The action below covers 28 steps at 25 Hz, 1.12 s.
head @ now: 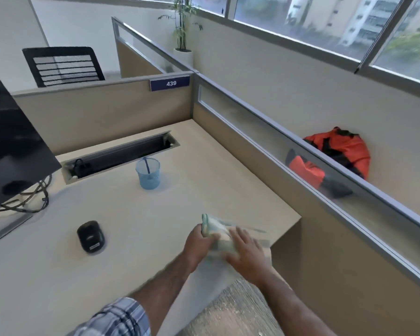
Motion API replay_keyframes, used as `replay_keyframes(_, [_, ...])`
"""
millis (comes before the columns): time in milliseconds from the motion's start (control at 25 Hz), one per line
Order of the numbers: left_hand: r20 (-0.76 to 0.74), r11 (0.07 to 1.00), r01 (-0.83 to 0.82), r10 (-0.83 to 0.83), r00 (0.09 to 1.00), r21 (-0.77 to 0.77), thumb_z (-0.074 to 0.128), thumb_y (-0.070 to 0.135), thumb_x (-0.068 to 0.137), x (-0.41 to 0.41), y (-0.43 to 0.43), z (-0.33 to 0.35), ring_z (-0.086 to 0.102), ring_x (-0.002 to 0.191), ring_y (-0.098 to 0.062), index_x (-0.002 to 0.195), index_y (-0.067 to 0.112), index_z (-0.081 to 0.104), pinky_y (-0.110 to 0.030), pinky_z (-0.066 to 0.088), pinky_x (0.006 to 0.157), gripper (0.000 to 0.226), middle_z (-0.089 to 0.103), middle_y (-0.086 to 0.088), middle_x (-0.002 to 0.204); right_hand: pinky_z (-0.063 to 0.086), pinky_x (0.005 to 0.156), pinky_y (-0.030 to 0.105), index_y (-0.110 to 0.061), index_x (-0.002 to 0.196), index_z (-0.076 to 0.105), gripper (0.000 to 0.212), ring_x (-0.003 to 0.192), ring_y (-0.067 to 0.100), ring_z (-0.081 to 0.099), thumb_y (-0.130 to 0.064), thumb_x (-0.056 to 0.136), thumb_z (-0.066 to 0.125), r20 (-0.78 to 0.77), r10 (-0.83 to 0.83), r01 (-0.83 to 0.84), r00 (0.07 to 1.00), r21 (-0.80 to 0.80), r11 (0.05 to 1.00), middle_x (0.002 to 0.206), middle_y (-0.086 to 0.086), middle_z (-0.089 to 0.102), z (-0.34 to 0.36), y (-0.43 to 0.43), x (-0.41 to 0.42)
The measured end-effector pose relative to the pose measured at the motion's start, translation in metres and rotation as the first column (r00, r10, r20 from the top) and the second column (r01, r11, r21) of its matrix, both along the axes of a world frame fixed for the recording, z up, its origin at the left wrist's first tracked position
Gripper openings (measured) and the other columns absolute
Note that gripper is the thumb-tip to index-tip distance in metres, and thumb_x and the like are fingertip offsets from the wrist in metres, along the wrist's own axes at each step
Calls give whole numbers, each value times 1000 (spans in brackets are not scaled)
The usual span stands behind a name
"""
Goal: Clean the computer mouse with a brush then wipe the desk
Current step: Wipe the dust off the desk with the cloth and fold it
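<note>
Mouse [90, 236] sits on the desk [131, 275], well left of both hands. The left hand [199, 243] grips one end of a cloth [216, 229] near the desk's right edge. The right hand [245, 251] lies flat on it, fingers spread. Further back, a brush [147, 167] stands in a cup [148, 180].

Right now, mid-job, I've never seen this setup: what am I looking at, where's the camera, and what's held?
No machine here: these are a person's bare hands, filmed by one camera worn on their head, looking down at the desk. The left hand grips a pale cloth near the desk's right corner; the right hand rests flat on it. On the desk: a black mouse, a blue cup with a brush standing in it, and a dark monitor at the left.
</note>
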<state>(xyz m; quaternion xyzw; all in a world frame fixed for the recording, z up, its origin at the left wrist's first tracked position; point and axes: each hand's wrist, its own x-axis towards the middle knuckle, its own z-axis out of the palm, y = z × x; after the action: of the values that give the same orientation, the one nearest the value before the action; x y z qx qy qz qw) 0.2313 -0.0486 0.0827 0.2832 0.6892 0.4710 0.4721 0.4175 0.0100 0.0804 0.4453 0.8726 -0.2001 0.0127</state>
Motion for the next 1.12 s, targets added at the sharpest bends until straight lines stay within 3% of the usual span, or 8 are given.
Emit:
replay_keyframes(160, [-265,993,110,-118,957,-47,68,14,90,-24,-4,-12,64,87,-21,107,23,61,-12,42,61,20,70,4,95,3,125,37,-45,158,13,83,154,9,-3,-86,85,8,-38,-84,83,996,-35,996,169,-9,5,-17,-15,-5])
replay_keyframes(360, [-555,972,206,-233,798,-113,59,24,98,-38,-7,-19,67,109,-30,149,27,41,-37,54,88,54,69,-6,125,-7,124,42,-49,157,-4,75,152,17,-21,-81,91,9,165,-59,51,985,54,997,166,-8,-18,-30,-28,-12])
replay_keyframes(600, [-819,964,230,-241,521,-137,49,26,104,-33,9,-25,62,111,-23,162,31,15,-40,54,85,68,55,-2,133,-20,119,44,-47,154,-19,75,146,15,-37,-81,91,6,230,-4,-16,973,87,996,159,-10,-37,-37,-18,-8])
replay_keyframes(720, [-913,951,284,-220,343,-122,58,21,97,-31,33,-26,63,105,-25,161,19,26,-38,54,83,73,58,-6,132,-22,118,45,-47,154,-21,77,144,15,-40,-81,90,6,226,-46,25,973,97,995,160,-8,-36,-44,-5,-6])
replay_keyframes(800, [-945,932,353,-184,270,-80,68,19,89,-28,48,-25,63,119,-33,154,8,43,-44,55,94,70,57,-16,143,-21,118,49,-46,155,-19,77,144,17,-41,-82,90,4,226,-102,80,969,106,991,161,-5,-35,-47,8,-7])
replay_keyframes(880, [-950,878,466,-233,209,-113,52,29,97,-24,65,-29,46,143,-36,155,10,42,-49,43,113,62,40,-18,160,-20,119,51,-44,156,-18,79,143,19,-43,-82,90,2,226,-151,127,962,118,985,161,-3,-36,-49,26,-8])
replay_keyframes(960, [-912,814,540,-366,186,-216,28,41,104,-17,81,-38,12,158,-30,163,18,22,-46,15,126,63,8,-8,171,-19,119,52,-42,156,-18,80,143,20,-43,-82,90,0,215,-180,153,960,133,979,161,-2,-36,-51,45,-8])
replay_keyframes(1120, [-881,765,559,-458,122,-320,12,51,106,-7,114,-63,-15,157,-24,163,26,-4,-43,-7,124,64,-19,1,168,-17,119,54,-39,158,-15,78,145,20,-40,-78,93,3,198,-217,188,956,158,969,163,-1,-33,-56,81,-8])
